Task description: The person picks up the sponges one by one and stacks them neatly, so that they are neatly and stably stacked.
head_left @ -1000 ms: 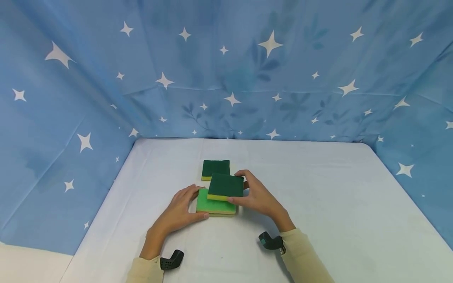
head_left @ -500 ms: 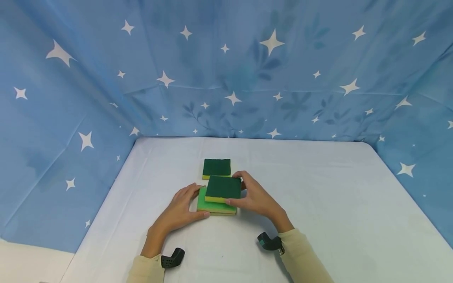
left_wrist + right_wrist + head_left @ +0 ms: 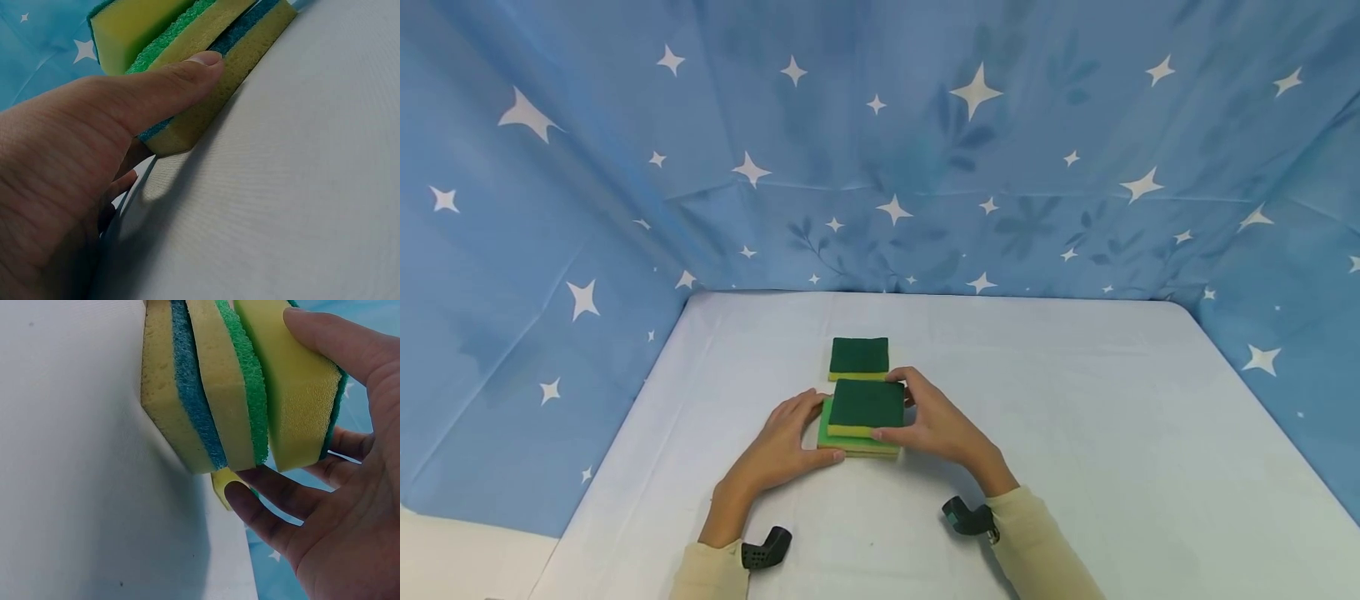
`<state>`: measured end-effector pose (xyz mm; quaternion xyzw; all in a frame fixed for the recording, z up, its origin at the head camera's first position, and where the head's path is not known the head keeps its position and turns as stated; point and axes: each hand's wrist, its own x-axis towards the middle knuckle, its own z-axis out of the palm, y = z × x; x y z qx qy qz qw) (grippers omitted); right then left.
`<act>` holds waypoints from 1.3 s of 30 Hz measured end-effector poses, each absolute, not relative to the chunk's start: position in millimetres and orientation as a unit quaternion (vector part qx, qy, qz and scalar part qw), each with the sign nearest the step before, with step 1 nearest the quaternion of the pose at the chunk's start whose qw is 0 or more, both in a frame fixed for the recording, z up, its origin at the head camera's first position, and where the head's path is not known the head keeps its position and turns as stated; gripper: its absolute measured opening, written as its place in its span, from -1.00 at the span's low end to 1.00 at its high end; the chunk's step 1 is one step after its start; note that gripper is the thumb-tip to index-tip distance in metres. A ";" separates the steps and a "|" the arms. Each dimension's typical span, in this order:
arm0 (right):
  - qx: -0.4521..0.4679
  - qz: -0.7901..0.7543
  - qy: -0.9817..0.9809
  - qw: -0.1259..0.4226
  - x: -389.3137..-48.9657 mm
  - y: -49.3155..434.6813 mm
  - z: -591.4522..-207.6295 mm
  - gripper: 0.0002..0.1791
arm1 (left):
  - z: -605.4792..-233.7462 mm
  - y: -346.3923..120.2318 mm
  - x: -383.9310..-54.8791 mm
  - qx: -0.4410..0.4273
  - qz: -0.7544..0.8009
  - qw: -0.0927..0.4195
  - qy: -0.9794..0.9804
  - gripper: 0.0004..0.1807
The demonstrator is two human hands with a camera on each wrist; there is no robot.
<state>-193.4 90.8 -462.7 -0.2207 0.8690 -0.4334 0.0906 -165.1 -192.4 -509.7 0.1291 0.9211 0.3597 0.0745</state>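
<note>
The person's right hand pinches a dark green sponge, its yellow foam facing down, with the thumb on the near edge and fingers at the far side. That sponge sits tilted over a stack of two others, set slightly toward the far side; I can't tell whether it touches them along its lower edge. In the right wrist view a narrow wedge opens between its foam and the scourer beneath.

The upper one in the stack is a bright green sponge, scourer up over beige foam. Below it lies a blue sponge, also scourer up, its foam resting on the white bench. The left hand holds the stack by its left end — thumb along the near side, fingers round toward the far corner.

Just behind the stack, farther from the person, a second dark green sponge lies flat on the bench, dark side up.

Both arms wear pale sleeves, with a small black device at each wrist. Around the bench hangs a blue curtain — white stars and leafy sprigs printed across it.
</note>
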 end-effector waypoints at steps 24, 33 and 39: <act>-0.241 -0.428 0.863 0.120 -194.4 90.8 -466.1 0.00 | -510.5 -194.1 -164.5 0.124 0.368 0.085 0.918 0.13; -0.249 -0.437 0.860 0.085 -201.5 103.5 -463.0 -0.08 | -511.7 -193.7 -166.3 0.131 0.372 0.080 0.916 0.11; -0.254 -0.454 0.853 0.053 -212.5 114.6 -459.7 -0.19 | -510.8 -193.3 -166.8 0.135 0.374 0.077 0.914 0.10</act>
